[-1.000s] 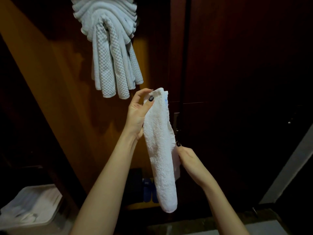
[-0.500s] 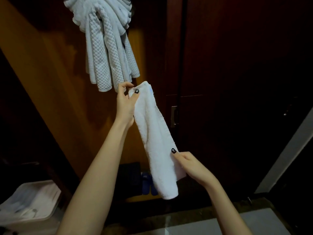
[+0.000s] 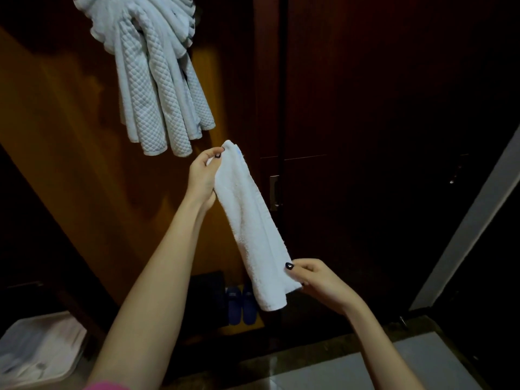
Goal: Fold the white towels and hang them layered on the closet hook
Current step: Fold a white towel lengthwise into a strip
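- The dark brown wooden closet (image 3: 365,108) filled most of the view, with its paler orange-brown side panel (image 3: 70,178) on the left.
- One bundle of white quilted towels (image 3: 157,88) hung at the top left. The bundle held several layered strips, too overlapped to count, and the hook itself was hidden.
- One narrow folded white terry towel (image 3: 253,229) was stretched in the air between the two hands. Its long axis slanted from upper left to lower right.
- The left hand (image 3: 202,175) pinched the towel's upper end just below and right of the hung bundle, so it was the nearer hand (probably the one to lead upward).
- The right hand (image 3: 318,280) pinched the towel's edge near the lower end, well apart from the bundle.
- Two blue slippers (image 3: 242,305) stood on the closet floor behind the towel.
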Motion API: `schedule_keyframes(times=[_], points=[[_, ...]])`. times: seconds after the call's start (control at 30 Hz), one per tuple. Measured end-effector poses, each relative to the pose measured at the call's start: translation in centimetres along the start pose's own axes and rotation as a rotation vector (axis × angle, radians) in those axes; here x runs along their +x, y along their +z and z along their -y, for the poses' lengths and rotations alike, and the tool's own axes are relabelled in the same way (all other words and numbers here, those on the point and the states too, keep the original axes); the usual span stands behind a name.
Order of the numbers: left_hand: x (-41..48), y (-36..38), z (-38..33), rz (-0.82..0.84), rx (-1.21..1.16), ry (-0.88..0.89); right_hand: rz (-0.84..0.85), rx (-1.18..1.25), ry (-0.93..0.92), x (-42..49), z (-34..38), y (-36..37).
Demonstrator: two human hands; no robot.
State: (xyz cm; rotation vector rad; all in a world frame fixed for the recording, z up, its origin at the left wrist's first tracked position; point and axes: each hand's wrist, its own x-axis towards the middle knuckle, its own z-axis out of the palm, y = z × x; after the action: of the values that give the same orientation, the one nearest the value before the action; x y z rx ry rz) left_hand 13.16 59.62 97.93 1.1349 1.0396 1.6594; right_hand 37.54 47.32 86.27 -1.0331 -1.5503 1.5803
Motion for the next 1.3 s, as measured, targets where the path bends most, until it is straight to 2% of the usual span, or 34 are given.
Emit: schedule_keyframes(times=[0.17, 0.33, 0.4, 0.5, 0.6, 0.67, 0.77, 0.87, 0.97, 1.1, 1.13, 1.23, 1.3], points=[[0.2, 1.1, -0.7, 0.128, -0.097, 0.005, 0.049, 0.030, 0.020, -0.1, -0.2, 0.3], [0.8, 1.6, -1.4, 0.125, -0.221, -0.003, 0.037, 0.004, 0.019, -0.6, -0.2, 0.7], [1.2, 1.3, -1.4, 0.105, -0.239, -0.018, -0.074, -0.056, -0.055, -0.8, 0.4, 0.2], [1.9, 0.5, -0.9, 0.130, -0.247, -0.060, -0.382, -0.080, -0.189, -0.8, 1.5, -1.4], [1.8, -0.1, 0.1, 0.195, -0.232, -0.121, -0.660, -0.194, -0.245, -1.0, 2.7, -3.5], [1.5, -0.1, 0.7, 0.239, -0.257, -0.145, -0.780, -0.318, -0.282, -1.3, 3.2, -4.5], [1.2, 0.3, 1.6, 0.185, -0.365, -0.167, -0.875, -0.441, -0.389, -2.0, 4.0, -5.2], [0.9, 0.5, 2.6, 0.098, -0.472, -0.212, -0.876, -0.503, -0.423, -2.3, 4.6, -5.8], [0.7, 0.3, 3.4, 0.050, -0.538, -0.272, -0.789, -0.393, -0.414, -2.8, 5.6, -6.4], [0.7, -0.1, 3.8, 0.057, -0.488, -0.308, -0.455, -0.023, -0.374, -3.6, 6.2, -7.3], [0.8, -0.2, 3.6, 0.066, -0.466, -0.299, -0.410, -0.066, -0.361, -3.6, 6.3, -7.5], [1.1, -0.3, 2.8, 0.088, -0.387, -0.265, -0.449, -0.507, -0.236, -2.9, 5.8, -7.8], [1.2, 0.0, 2.2, 0.092, -0.316, -0.236, -0.447, -0.619, -0.105, -2.4, 5.5, -7.5]])
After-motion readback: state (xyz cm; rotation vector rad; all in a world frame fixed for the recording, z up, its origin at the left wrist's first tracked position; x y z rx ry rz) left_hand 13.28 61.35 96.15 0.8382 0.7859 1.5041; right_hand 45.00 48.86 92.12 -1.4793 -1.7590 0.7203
